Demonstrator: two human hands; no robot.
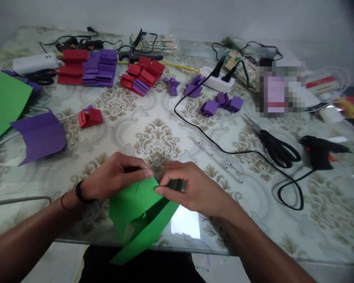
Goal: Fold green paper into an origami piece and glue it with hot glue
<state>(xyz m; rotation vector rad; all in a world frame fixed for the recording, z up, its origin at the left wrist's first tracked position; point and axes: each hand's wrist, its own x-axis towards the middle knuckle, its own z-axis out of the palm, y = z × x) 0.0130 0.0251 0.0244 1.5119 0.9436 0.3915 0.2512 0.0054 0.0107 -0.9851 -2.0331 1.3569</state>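
Observation:
Near the front edge of the table, both hands grip one folded sheet of green paper (135, 200). My left hand (120, 173) is closed on its upper edge, with the thumb on top. At the sheet's upper right corner, my right hand (185, 184) pinches it between thumb and fingers. A long flap of the paper hangs apart below and reaches past the table edge. To the left lie a curved purple paper sheet (44, 135) and a small red folded paper piece (90, 117).
Black scissors (279, 149), a clear ruler (215, 159) and a glue gun (320, 151) lie to the right, with a black cord looping between. Red and purple folded blocks (87, 68), several purple pieces (209, 107) and a power strip (216, 80) sit farther back. Another green sheet (6, 104) is at left.

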